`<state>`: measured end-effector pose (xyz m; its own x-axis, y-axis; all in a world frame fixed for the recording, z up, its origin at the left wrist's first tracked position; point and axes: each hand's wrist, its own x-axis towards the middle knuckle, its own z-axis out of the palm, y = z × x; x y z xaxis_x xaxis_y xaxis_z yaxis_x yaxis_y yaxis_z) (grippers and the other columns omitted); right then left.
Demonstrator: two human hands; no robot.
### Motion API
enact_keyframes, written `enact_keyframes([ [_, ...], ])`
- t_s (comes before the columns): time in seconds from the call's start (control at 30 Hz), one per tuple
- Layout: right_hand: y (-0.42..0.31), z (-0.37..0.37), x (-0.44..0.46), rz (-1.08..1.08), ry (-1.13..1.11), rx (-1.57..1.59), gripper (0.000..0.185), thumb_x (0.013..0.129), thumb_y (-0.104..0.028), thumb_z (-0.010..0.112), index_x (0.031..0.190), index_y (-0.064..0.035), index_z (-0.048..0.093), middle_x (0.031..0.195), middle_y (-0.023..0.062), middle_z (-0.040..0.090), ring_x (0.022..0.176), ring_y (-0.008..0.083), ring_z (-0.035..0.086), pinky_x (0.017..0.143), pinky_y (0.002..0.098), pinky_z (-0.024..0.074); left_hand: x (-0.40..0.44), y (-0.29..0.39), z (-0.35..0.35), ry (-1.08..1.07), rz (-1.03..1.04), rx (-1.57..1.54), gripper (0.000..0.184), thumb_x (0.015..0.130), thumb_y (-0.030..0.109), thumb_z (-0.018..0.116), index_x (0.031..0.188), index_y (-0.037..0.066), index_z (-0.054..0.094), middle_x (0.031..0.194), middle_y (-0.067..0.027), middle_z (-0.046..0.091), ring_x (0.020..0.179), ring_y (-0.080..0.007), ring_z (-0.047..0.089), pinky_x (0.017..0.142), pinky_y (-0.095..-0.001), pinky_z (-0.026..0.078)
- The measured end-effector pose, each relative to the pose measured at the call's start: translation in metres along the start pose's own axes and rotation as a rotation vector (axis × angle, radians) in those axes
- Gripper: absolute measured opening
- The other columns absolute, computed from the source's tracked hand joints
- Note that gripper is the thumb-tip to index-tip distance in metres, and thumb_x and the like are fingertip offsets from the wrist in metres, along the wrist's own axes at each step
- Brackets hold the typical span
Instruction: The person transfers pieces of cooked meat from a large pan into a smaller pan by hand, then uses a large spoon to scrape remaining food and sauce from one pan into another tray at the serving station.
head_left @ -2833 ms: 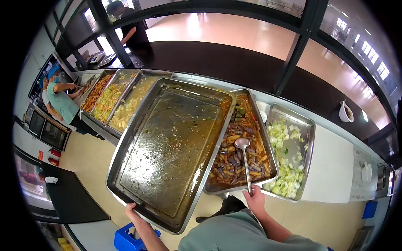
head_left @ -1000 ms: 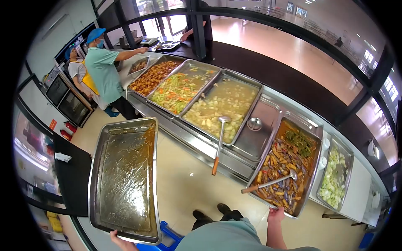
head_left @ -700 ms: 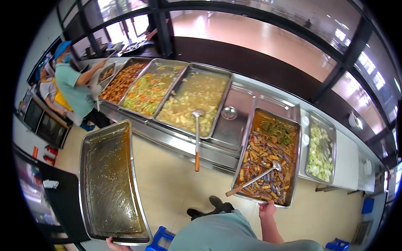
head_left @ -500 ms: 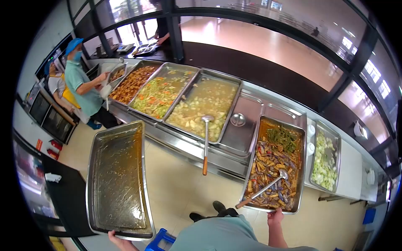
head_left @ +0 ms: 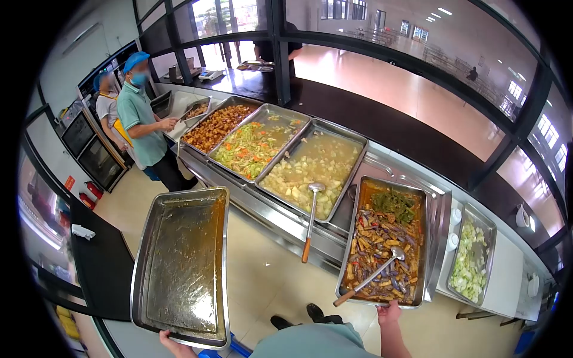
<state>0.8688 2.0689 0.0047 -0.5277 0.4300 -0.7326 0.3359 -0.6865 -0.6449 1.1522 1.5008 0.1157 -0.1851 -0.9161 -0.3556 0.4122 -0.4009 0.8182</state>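
Observation:
My left hand (head_left: 172, 343) is closed on the near edge of a large metal tray (head_left: 179, 256), held tilted off to my left. Only a thin brown oily film coats that tray. At my right, my right hand (head_left: 389, 312) grips the near rim of a deep metal tray of eggplant stew (head_left: 382, 262), which overlaps the counter. Dark green leaves (head_left: 394, 204) lie at its far end. A ladle (head_left: 373, 275) rests in the stew, its wooden handle sticking out over the left rim.
Left of the stew, trays of potato soup (head_left: 313, 167), cabbage with carrot (head_left: 256, 146) and browned chunks (head_left: 221, 126) line the counter. A second ladle (head_left: 311, 215) overhangs the front edge. Chopped greens (head_left: 468, 262) stand right. A co-worker (head_left: 143, 119) handles a small tray.
The stew tray has shifted left and farther over the counter, nearly covering the round metal piece there. My left hand still holds the oily tray. The head view has turned slightly left.

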Motion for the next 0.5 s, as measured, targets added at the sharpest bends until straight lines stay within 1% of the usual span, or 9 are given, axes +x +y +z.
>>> enact_keyframes([
  [0.07,0.008,0.015,0.015,0.023,-0.015,-0.006,0.012,0.088,-0.016,0.047,0.094,-0.0056,0.048,0.078,0.0104,0.056,0.059,0.0228,0.055,0.045,0.0334,0.0487,0.009,0.003,-0.025,-0.021,-0.137,-0.15,0.053,0.069,0.034,0.053,0.115,0.008,0.054,0.121,-0.0073,0.054,0.108,-0.0274,0.053,0.093,-0.0418,0.045],
  [0.17,0.021,0.059,0.014,0.023,-0.081,0.02,0.013,0.088,-0.014,0.047,0.096,-0.0045,0.047,0.081,0.0113,0.055,0.064,0.0238,0.056,0.049,0.0352,0.0513,0.014,-0.019,-0.087,0.052,0.34,0.265,0.052,0.071,0.035,0.053,0.116,0.008,0.053,0.122,-0.0072,0.054,0.111,-0.0246,0.051,0.096,-0.0393,0.042],
  [0.2,0.028,0.066,0.02,0.015,-0.111,0.022,0.014,0.088,-0.014,0.047,0.097,-0.0039,0.047,0.083,0.012,0.054,0.066,0.0244,0.056,0.051,0.036,0.0528,0.019,-0.024,-0.095,0.057,0.491,0.408,0.052,0.072,0.035,0.053,0.116,0.007,0.053,0.122,-0.0072,0.054,0.111,-0.0237,0.051,0.097,-0.0384,0.042],
  [0.23,0.036,0.074,0.029,0.032,-0.072,0.068,0.016,0.087,-0.012,0.049,0.099,-0.0017,0.047,0.082,0.0135,0.054,0.064,0.0244,0.055,0.05,0.0362,0.0527,-0.018,0.025,-0.047,0.235,0.006,0.026,0.065,0.066,0.023,0.055,0.125,-0.004,0.047,0.124,-0.0215,0.05,0.11,-0.0382,0.049,0.094,-0.0531,0.041],
  [0.27,0.043,0.086,0.038,0.044,-0.038,0.115,0.018,0.086,-0.01,0.051,0.1,0.0005,0.047,0.081,0.0151,0.054,0.062,0.0243,0.055,0.048,0.0364,0.0527,-0.036,0.035,-0.019,0.277,-0.05,-0.023,0.065,0.066,0.023,0.055,0.125,-0.004,0.047,0.124,-0.0215,0.05,0.109,-0.0382,0.049,0.094,-0.0531,0.041],
  [0.37,0.049,0.123,0.052,0.02,-0.084,0.14,0.02,0.086,-0.01,0.05,0.102,0.0021,0.046,0.084,0.0165,0.055,0.063,0.0264,0.057,0.049,0.0375,0.0549,-0.049,0.035,-0.009,0.286,-0.021,0.014,0.064,0.067,0.023,0.055,0.125,-0.004,0.047,0.123,-0.0216,0.05,0.109,-0.0382,0.049,0.093,-0.0531,0.041],
  [0.47,0.036,0.156,0.048,-0.03,-0.096,0.151,0.023,0.088,-0.01,0.049,0.106,0.0031,0.045,0.088,0.0176,0.057,0.065,0.0278,0.059,0.049,0.0378,0.0559,-0.057,0.034,-0.008,0.295,0.001,0.037,0.063,0.067,0.022,0.055,0.124,-0.004,0.048,0.123,-0.0217,0.05,0.109,-0.0382,0.049,0.093,-0.0531,0.041],
  [0.5,0.03,0.162,0.054,-0.016,-0.127,0.153,0.026,0.089,-0.01,0.047,0.111,0.0029,0.044,0.09,0.0176,0.057,0.067,0.0278,0.06,0.05,0.0375,0.0563,-0.059,0.032,-0.01,0.302,0.002,0.034,0.063,0.067,0.022,0.055,0.124,-0.004,0.048,0.123,-0.0217,0.05,0.109,-0.0382,0.049,0.093,-0.0531,0.041],
])
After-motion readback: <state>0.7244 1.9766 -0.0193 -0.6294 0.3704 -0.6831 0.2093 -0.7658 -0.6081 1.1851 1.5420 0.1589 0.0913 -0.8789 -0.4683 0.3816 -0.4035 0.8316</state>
